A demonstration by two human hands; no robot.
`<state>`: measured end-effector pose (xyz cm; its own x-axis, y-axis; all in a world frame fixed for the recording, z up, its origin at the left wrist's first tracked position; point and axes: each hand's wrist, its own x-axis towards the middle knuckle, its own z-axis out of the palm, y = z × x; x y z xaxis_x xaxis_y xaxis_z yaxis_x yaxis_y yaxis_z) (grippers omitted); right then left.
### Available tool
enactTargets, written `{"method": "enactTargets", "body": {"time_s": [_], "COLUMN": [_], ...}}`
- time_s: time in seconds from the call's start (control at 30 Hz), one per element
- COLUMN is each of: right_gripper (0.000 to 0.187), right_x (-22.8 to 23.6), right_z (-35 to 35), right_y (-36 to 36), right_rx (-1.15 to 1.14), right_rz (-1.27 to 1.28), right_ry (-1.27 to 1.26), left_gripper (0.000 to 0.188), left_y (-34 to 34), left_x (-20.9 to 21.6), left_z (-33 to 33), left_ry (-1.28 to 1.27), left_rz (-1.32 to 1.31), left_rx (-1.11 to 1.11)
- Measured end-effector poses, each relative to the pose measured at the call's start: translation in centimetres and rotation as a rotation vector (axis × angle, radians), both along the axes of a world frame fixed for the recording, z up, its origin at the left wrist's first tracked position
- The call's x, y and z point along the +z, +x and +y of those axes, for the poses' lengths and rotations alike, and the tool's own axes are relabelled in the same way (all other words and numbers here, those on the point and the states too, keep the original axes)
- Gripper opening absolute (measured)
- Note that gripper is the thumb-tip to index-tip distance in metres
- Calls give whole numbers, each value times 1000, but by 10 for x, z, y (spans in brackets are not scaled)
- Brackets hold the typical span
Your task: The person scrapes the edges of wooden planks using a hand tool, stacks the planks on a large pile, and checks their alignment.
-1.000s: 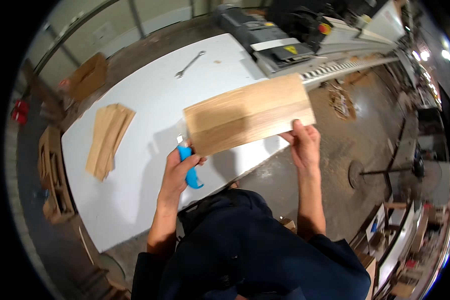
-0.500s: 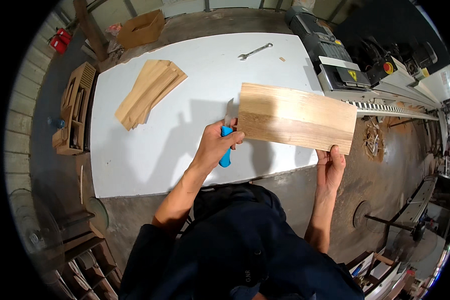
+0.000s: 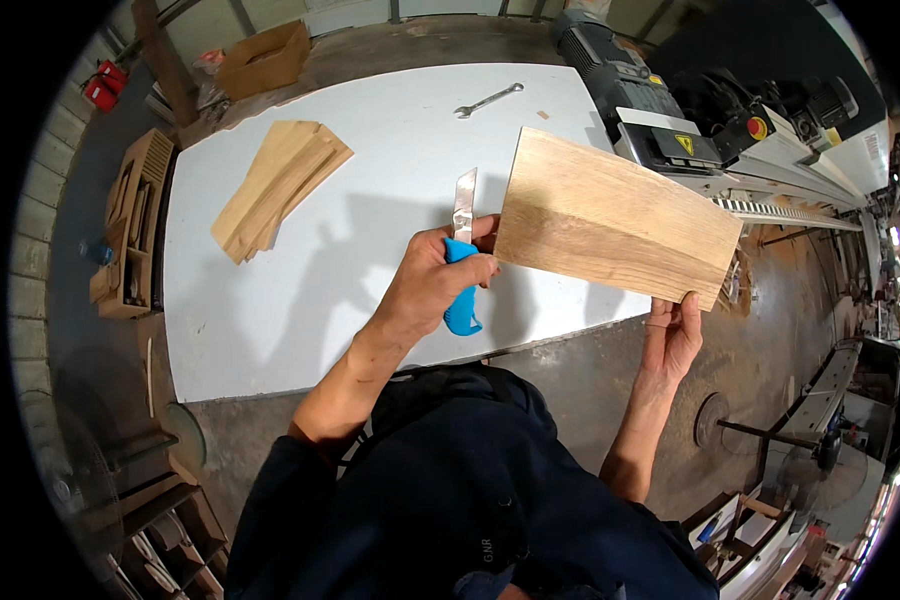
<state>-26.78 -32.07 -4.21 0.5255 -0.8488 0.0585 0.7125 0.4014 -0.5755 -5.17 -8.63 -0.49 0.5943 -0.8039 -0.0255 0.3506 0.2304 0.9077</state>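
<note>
While the right hand [image 3: 673, 335] pinches a streaky-grained, rectangular wooden board [image 3: 615, 215] raised above the white table [image 3: 400, 130], the left hand [image 3: 425, 285] grasps a blue-handled knife [image 3: 459, 252] at the board's left end. Beyond lie fanned wood pieces [image 3: 280, 190] and a metal wrench [image 3: 489, 101].

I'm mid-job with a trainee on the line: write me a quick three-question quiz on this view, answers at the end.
1. Which hand holds the blue-handled metal-bladed knife?
2. True or false: the silver metal wrench lies on the white tabletop.
3. Relative to the rectangular light-brown wooden board in the right hand, the fanned stack of flat wooden pieces lies:
A) to the person's right
B) to the person's left
C) directly underneath

Key: 1. The left hand. 2. True. 3. B.
</note>
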Motion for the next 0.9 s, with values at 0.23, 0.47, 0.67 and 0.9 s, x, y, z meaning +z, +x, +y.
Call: {"method": "enactTargets", "body": {"time_s": [0.23,0.47,0.67,0.9], "right_gripper": [35,37,36,39], "right_x": [-6,2,0,-5], "right_z": [5,15,14,21], "right_y": [-9,-8,-7,-6], "right_rx": [-86,-126,-117,-112], "right_rz": [-36,-72,-116,-88], "right_ry": [150,146,240,322], "left_gripper": [48,43,45,45], "left_y": [-7,-9,-9,-8], "left_x": [6,3,7,4], "left_z": [-7,-14,-16,-13], "left_ry": [-34,-81,-73,-136], "left_rz": [11,50,303,478], "left_rx": [-13,19,1,-57]}}
